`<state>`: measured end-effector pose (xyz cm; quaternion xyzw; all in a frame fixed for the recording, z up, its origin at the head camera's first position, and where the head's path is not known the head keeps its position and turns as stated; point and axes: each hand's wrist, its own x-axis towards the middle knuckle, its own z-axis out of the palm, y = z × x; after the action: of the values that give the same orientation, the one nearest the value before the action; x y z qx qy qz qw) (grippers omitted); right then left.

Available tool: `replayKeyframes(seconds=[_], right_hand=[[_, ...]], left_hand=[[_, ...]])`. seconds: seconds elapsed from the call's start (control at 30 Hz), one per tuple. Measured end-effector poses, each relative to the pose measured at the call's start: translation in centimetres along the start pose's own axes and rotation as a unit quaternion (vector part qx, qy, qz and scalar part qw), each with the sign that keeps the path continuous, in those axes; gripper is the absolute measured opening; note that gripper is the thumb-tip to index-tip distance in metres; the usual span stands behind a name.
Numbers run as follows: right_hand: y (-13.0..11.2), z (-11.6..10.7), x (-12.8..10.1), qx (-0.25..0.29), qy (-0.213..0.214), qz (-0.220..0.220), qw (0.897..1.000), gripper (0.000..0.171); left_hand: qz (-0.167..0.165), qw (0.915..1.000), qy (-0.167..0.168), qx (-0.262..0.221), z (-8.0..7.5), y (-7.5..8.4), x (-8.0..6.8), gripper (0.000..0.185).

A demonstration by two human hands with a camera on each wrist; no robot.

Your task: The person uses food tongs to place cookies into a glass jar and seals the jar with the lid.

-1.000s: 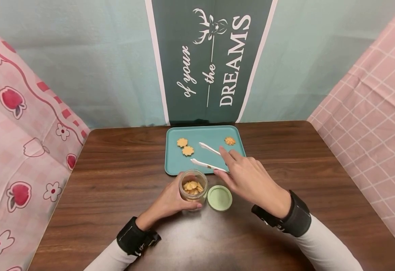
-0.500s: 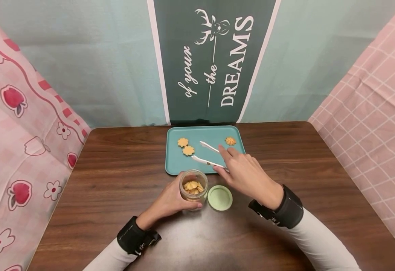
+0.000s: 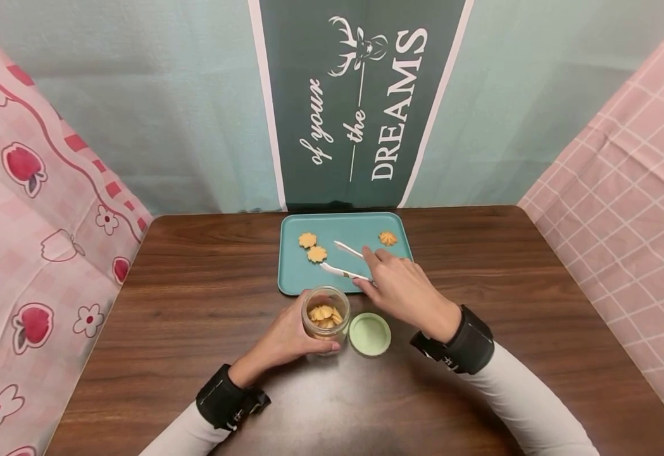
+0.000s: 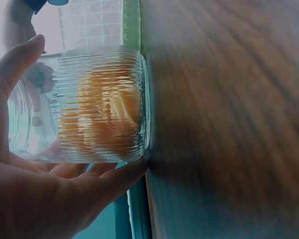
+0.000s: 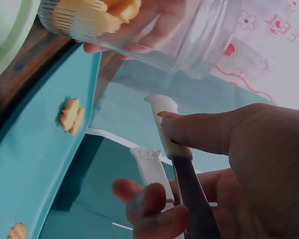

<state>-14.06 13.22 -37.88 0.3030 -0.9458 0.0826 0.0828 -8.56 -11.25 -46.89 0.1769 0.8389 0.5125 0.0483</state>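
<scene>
My right hand [image 3: 402, 290] has closed on the white plastic tongs [image 3: 344, 272], lifting begins; my left hand [image 3: 286, 335] grips the ribbed glass biscuit jar [image 3: 325, 311].

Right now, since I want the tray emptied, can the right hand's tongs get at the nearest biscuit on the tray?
Probably yes. The right hand holds the tongs open just beside that biscuit, and nothing lies between them on the tray.

Three loose cookies [image 3: 316, 254] on one tray [image 3: 292, 278], one pair of tongs [image 3: 343, 261] in the right hand [image 3: 402, 288], one jar [image 3: 325, 311] in the left hand [image 3: 286, 339], one lid [image 3: 369, 334] between.
</scene>
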Motion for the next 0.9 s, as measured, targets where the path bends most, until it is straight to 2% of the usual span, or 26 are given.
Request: replayKeyframes(seconds=[0.73,0.9], right_hand=[[0.4,2.7,1.6,-0.012,-0.016,-0.005,1.0,0.059],[0.5,3.1,2.0,-0.014,-0.031,0.002,0.999,0.058]], left_hand=[[0.008,1.0,-0.001,-0.001,0.0,-0.2,0.1,0.09],[0.012,0.9999,0.0,0.003,0.1,-0.3,0.1,0.089]])
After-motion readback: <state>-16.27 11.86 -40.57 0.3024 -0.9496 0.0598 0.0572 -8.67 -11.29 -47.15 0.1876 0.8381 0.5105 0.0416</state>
